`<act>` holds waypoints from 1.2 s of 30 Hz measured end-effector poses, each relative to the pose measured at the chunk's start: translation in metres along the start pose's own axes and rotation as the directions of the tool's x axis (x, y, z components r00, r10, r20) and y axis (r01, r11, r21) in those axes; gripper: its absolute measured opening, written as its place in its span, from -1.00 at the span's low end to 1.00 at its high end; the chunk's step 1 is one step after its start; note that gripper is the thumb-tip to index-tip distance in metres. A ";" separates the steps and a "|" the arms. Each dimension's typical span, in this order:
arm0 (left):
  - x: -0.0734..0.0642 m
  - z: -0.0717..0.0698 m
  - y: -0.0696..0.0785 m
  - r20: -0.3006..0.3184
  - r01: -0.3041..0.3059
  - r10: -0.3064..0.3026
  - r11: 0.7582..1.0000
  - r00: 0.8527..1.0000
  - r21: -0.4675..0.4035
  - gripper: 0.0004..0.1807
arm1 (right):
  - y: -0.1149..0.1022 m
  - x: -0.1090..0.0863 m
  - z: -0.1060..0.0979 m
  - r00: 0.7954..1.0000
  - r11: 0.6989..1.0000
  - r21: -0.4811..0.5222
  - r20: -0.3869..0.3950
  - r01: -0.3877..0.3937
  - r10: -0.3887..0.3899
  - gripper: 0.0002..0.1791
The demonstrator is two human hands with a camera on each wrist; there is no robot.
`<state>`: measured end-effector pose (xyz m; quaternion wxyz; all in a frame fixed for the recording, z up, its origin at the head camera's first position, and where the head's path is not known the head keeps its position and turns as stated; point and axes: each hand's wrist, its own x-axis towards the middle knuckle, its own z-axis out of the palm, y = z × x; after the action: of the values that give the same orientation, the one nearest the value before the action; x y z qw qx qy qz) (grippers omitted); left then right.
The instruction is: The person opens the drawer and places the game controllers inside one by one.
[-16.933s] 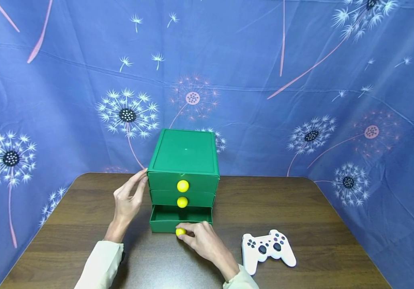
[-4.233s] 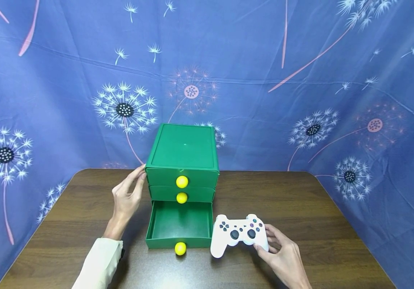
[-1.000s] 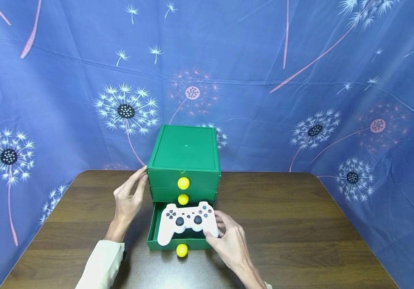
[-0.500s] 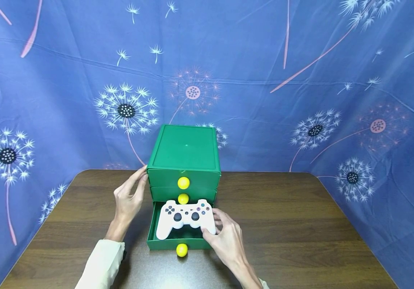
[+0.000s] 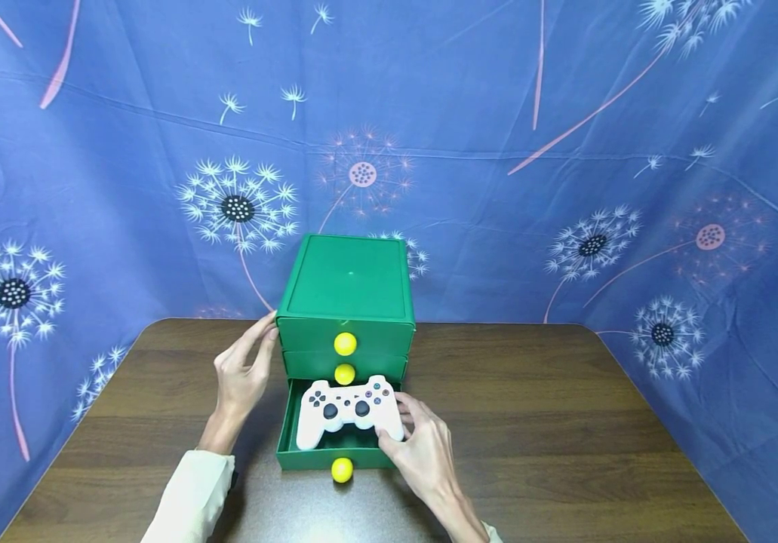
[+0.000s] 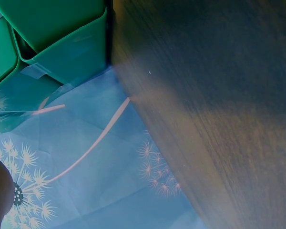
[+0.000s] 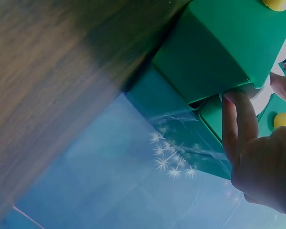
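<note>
A white game controller [image 5: 348, 413] is over the pulled-out bottom drawer [image 5: 314, 458] of a green drawer unit [image 5: 351, 279], inside the drawer's outline in the head view. My right hand [image 5: 425, 452] grips its right handle, thumb on the near side and fingers on the far side. In the right wrist view, fingers of this hand [image 7: 267, 162] reach past the drawer's corner, and only slivers of white controller show. My left hand [image 5: 239, 381] touches the unit's upper left front edge with extended fingertips. The left wrist view shows the unit's green side [image 6: 69, 55] and a blurred part of the hand.
Two upper drawers are closed, with yellow ball knobs [image 5: 345, 344] on their fronts; another yellow knob [image 5: 342, 470] sits on the bottom drawer. The unit stands on a brown wooden table [image 5: 531, 422]. Behind hangs a blue dandelion-print cloth [image 5: 463, 226].
Earlier my right hand pinched the bottom knob and the drawer came further out. It then took the controller from the table and carried it left over the drawer, lately shifting slightly. The left hand stayed put.
</note>
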<state>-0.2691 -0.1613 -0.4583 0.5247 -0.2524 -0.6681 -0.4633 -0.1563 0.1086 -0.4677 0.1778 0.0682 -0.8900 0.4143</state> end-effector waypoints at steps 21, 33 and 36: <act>0.000 0.000 0.001 -0.004 -0.003 0.003 1.000 1.000 0.008 -0.43 | 0.004 -0.001 0.006 0.998 0.996 -0.065 0.004 0.068 -0.068 -0.54; -0.001 0.000 0.001 0.002 -0.003 0.003 1.000 1.000 -0.003 -0.75 | 0.003 -0.001 0.006 0.998 0.995 -0.081 0.018 0.065 -0.063 -0.59; -0.001 0.000 0.001 0.002 -0.004 0.004 1.000 1.000 -0.005 -0.70 | 0.003 -0.002 0.006 0.998 0.994 -0.091 0.022 0.067 -0.065 -0.59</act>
<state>-0.2676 -0.1609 -0.4587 0.5243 -0.2556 -0.6670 -0.4636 -0.1570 0.1061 -0.4736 0.1859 0.0932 -0.9070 0.3663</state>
